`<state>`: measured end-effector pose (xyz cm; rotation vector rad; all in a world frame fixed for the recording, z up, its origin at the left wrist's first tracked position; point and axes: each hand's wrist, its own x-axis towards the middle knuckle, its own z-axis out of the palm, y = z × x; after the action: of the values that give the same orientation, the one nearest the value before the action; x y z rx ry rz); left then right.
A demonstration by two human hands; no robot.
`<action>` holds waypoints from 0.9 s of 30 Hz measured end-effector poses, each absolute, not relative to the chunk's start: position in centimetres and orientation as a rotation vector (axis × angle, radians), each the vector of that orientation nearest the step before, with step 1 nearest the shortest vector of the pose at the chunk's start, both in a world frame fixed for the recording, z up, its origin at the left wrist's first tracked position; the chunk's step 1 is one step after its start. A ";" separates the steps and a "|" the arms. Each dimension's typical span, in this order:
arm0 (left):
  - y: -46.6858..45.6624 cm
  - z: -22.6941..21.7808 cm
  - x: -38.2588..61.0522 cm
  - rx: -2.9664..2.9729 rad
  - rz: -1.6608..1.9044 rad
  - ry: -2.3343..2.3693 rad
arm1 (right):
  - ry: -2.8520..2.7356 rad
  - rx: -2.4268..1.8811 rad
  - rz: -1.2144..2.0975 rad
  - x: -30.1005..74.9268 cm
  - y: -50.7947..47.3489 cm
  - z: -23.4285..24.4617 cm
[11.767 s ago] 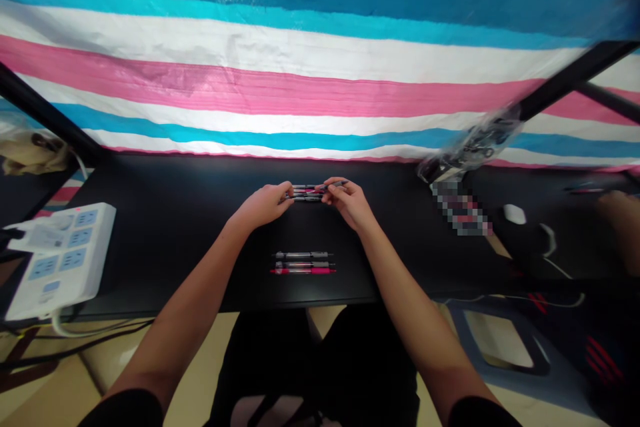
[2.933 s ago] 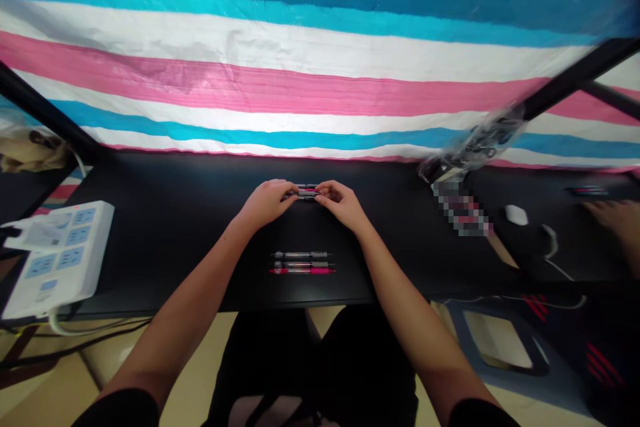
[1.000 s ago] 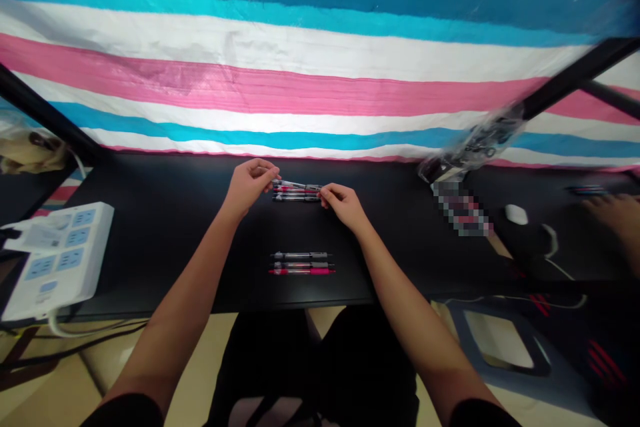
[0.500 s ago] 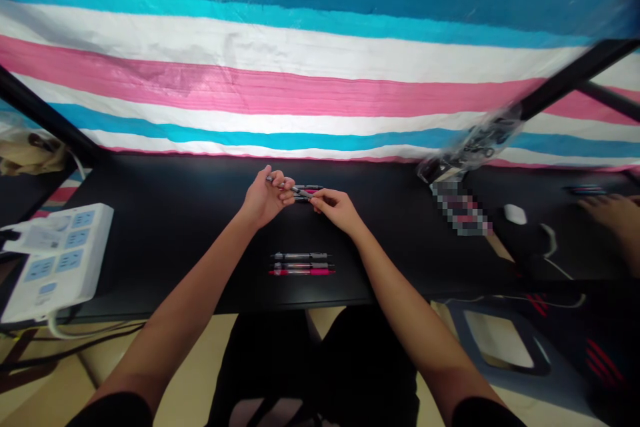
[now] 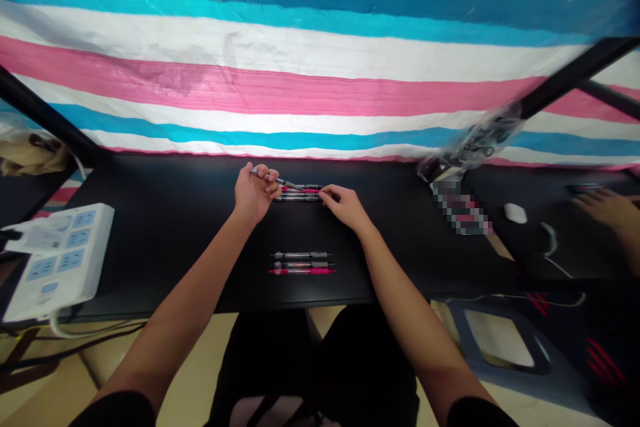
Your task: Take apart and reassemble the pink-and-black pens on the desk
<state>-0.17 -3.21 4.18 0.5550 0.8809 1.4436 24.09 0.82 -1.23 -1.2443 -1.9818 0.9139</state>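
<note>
My left hand (image 5: 254,189) is closed round a grey pen (image 5: 283,181), lifted slightly and tilted above the far row of pens (image 5: 299,193) on the black table (image 5: 165,227). My right hand (image 5: 345,203) rests at the right end of that row, fingertips pinched against the pens' tips. The far row holds grey and pink pens lying side by side. Nearer to me lies a second row of three pens (image 5: 302,263), two grey and one pink, untouched.
A white power strip (image 5: 57,260) sits at the table's left edge with cables below. A plastic bag (image 5: 475,143), a small white object (image 5: 515,213) and a cord lie to the right. Another person's hand (image 5: 607,208) rests at far right. A striped tarp (image 5: 300,60) hangs behind.
My left hand has picked one grey pen out of the far row and drawn it leftward and up. My right hand stays at the row's right end.
</note>
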 end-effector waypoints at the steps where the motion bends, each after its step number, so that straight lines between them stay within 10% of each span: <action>1: -3.2 4.2 -0.2 0.563 1.462 0.885 | -1.985 -1.245 0.908 24.1 0.8 -1.3; 27: -3.7 4.8 -0.7 0.366 1.474 0.701 | -2.008 -1.258 0.922 24.1 0.8 -1.3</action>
<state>-0.70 -3.71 4.77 0.3658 0.7010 1.4743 24.09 0.84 -1.28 -1.2581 -2.0082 0.9215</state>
